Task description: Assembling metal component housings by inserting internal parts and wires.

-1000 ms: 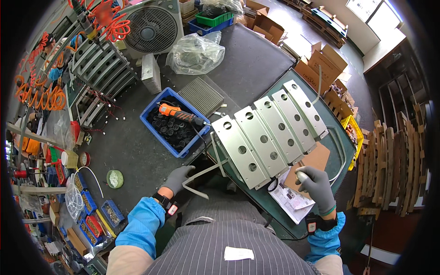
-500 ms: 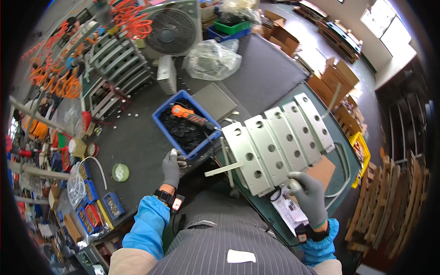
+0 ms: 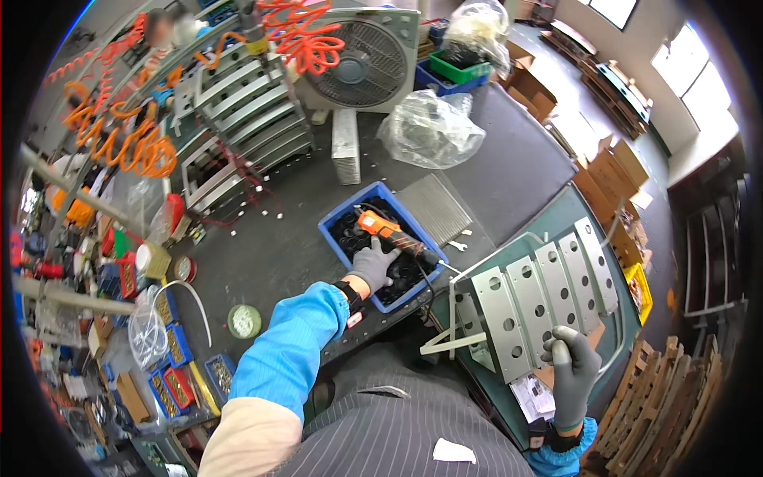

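Observation:
My left hand [image 3: 372, 265], in a grey glove, is down in a blue bin [image 3: 347, 204] of small black parts [image 3: 407, 280]. Its fingers are spread over the parts, just beneath an orange and black power screwdriver [image 3: 383, 228] lying across the bin. To the right, overlapping silvery metal panels [image 3: 520, 291] with rows of round holes rest tilted on a green surface. My right hand [image 3: 574, 380], also gloved, is at the panels' near edge with fingertips curled together; whatever they may hold is hidden.
Behind the bin are a ribbed grey plate [image 3: 433, 208], a clear plastic bag [image 3: 433, 131] and a box fan [image 3: 358, 63]. A round tub of white bits [image 3: 244, 321] and several small parts bins [image 3: 176, 343] stand left. Cardboard boxes [image 3: 608, 179] line the right side.
My left hand has moved forward and right, from beside the bin into the black parts, with fingers spreading. My right hand remains near the panels. The whole view has shifted.

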### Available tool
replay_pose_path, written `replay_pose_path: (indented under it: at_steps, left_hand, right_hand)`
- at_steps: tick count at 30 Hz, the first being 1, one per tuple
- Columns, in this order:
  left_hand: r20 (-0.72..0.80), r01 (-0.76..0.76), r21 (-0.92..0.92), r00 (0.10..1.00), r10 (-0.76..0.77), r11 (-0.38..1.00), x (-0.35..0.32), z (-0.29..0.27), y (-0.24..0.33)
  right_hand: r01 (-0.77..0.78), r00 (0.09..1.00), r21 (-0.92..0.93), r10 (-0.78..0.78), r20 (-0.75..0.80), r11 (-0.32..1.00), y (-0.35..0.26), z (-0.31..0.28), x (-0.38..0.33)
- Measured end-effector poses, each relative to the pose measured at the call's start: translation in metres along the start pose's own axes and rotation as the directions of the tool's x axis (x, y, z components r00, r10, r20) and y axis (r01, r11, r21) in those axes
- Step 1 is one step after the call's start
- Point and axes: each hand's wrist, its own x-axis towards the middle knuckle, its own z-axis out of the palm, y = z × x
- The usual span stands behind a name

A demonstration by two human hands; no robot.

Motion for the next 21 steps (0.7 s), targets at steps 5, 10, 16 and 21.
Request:
replay_pose_path:
  at_steps: [5, 10, 16, 21]
  left_hand:
    - [-0.032, -0.094, 0.018, 0.995, 0.094, 0.995, 0.018, 0.005, -0.021]
    - [0.031, -0.087, -0.023, 0.996, 0.087, 0.996, 0.018, 0.001, -0.020]
    - [0.057, -0.100, 0.004, 0.993, 0.100, 0.995, 0.025, 0.004, -0.010]
    - [-0.013, -0.092, 0.049, 0.996, 0.093, 0.995, 0.024, 0.024, 0.005]
  right_hand:
    - [0.007, 0.995, -0.086, -0.016, -0.102, 0.996, -0.011, -0.001, -0.005]
    - [-0.069, 0.975, -0.080, 0.050, -0.216, 0.994, -0.007, -0.019, -0.006]
    - [0.005, 0.982, -0.130, -0.030, -0.186, 0.991, 0.003, -0.041, 0.006]
    - [0.045, 0.983, -0.152, -0.071, -0.169, 0.987, 0.010, -0.053, 0.010]
